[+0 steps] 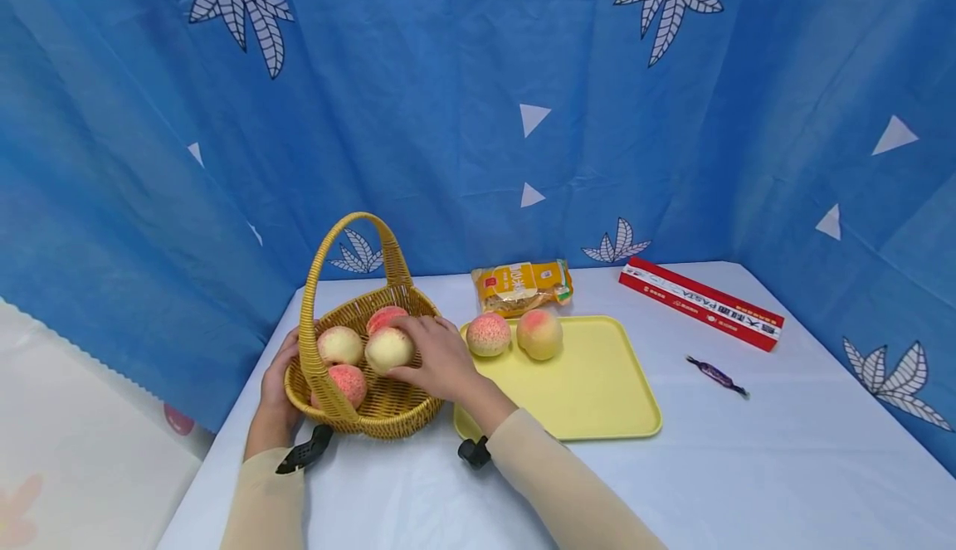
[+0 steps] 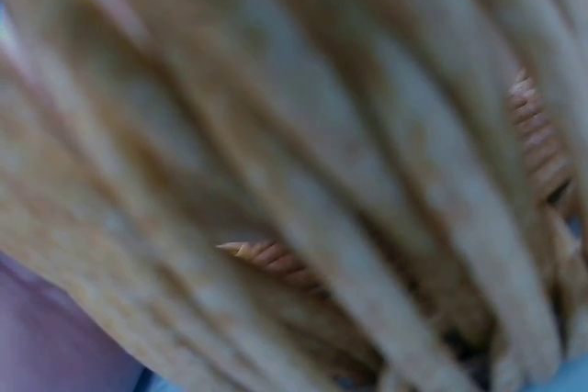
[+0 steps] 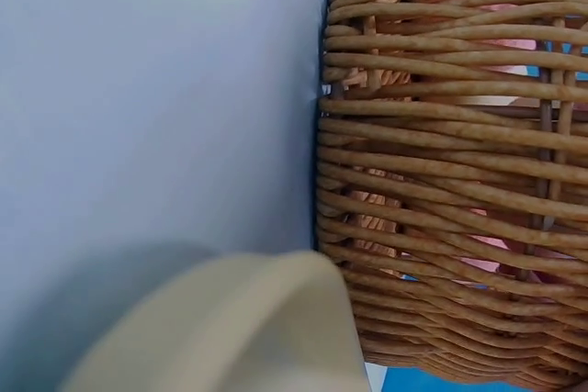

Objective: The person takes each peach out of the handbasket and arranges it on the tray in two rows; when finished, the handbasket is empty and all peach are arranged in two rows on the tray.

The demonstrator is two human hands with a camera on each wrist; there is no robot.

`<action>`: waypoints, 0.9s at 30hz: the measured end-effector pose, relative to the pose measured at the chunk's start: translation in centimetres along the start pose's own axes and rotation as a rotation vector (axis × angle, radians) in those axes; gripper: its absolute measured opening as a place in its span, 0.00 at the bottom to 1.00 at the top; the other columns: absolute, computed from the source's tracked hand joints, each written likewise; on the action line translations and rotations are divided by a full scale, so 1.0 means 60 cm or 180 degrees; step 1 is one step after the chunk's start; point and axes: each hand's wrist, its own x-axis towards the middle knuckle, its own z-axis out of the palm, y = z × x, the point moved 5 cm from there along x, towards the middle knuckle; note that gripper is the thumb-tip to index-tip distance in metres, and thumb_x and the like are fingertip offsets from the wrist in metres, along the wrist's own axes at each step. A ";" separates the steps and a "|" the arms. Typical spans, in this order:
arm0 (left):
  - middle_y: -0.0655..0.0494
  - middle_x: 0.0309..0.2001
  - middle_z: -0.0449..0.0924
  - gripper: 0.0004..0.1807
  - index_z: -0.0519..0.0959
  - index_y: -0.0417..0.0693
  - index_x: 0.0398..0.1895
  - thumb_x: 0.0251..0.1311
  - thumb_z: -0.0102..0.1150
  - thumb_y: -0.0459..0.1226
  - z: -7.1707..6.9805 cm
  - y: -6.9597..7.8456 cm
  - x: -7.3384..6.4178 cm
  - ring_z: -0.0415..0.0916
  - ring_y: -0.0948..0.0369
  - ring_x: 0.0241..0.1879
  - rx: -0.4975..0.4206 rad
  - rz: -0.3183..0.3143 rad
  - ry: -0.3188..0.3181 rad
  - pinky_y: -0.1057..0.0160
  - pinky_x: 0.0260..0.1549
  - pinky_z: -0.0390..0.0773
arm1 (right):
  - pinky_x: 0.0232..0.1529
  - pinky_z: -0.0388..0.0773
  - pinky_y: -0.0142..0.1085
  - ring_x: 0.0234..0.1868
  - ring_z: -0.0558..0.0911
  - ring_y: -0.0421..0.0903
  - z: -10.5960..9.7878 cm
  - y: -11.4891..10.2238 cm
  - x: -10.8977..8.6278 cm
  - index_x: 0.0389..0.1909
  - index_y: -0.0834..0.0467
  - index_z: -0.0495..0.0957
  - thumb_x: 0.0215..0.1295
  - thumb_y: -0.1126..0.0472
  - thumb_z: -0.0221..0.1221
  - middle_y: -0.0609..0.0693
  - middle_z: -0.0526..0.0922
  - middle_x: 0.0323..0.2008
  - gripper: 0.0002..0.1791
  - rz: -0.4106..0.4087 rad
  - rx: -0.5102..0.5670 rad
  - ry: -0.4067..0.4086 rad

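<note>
A yellow wicker basket [image 1: 396, 425] with a tall arched handle stands at the left of the table. My left hand [image 1: 278, 380] holds its left side, fingers at the rim. My right hand [image 1: 441, 355] reaches over the right rim and grips a pale peach [image 1: 388, 351] between thumb and fingers, inside the basket's opening. Around it lie another pale peach [image 1: 339, 344], a pink one [image 1: 348, 384] and a reddish one [image 1: 385, 318], partly covered. Woven strands of the basket [image 2: 303, 162] fill the left wrist view, blurred. In the right wrist view the basket wall [image 3: 459, 162] shows close up.
Right of the basket is a yellow tray [image 1: 597, 401] bearing a speckled peach [image 1: 489, 334] and a yellow-pink peach [image 1: 540, 334]. Behind it lies an orange food packet [image 1: 523, 287]. Farther right are a red pasta box [image 1: 700, 303] and a purple wrapped candy [image 1: 717, 375].
</note>
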 end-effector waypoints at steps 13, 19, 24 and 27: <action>0.68 0.59 0.73 0.21 0.67 0.59 0.69 0.79 0.33 0.38 -0.003 0.001 0.002 0.73 0.71 0.54 -0.0052 0.0030 -0.0037 0.75 0.52 0.75 | 0.58 0.77 0.43 0.58 0.75 0.46 -0.022 0.007 -0.041 0.71 0.43 0.59 0.63 0.43 0.66 0.49 0.69 0.62 0.40 -0.0100 0.0803 -0.0002; 0.67 0.61 0.71 0.21 0.69 0.60 0.66 0.79 0.31 0.37 -0.001 0.003 -0.002 0.71 0.71 0.55 -0.0041 0.0042 -0.0024 0.75 0.53 0.74 | 0.58 0.78 0.44 0.59 0.76 0.46 -0.030 0.013 -0.054 0.71 0.42 0.59 0.63 0.46 0.67 0.48 0.68 0.63 0.39 -0.0069 0.1154 0.0020; 0.66 0.61 0.70 0.21 0.69 0.60 0.66 0.79 0.31 0.38 0.001 0.002 -0.005 0.71 0.70 0.55 -0.0056 -0.0004 0.0032 0.75 0.52 0.75 | 0.60 0.77 0.45 0.61 0.75 0.45 -0.048 0.017 -0.065 0.70 0.45 0.61 0.62 0.49 0.69 0.49 0.70 0.63 0.38 -0.0082 0.1355 0.0136; 0.67 0.61 0.70 0.20 0.69 0.62 0.65 0.79 0.31 0.39 0.004 0.004 -0.004 0.70 0.70 0.56 0.0047 0.0026 0.0019 0.76 0.54 0.74 | 0.61 0.76 0.46 0.62 0.75 0.46 -0.060 0.021 -0.070 0.69 0.48 0.61 0.61 0.52 0.70 0.49 0.73 0.63 0.39 -0.0107 0.1507 0.0224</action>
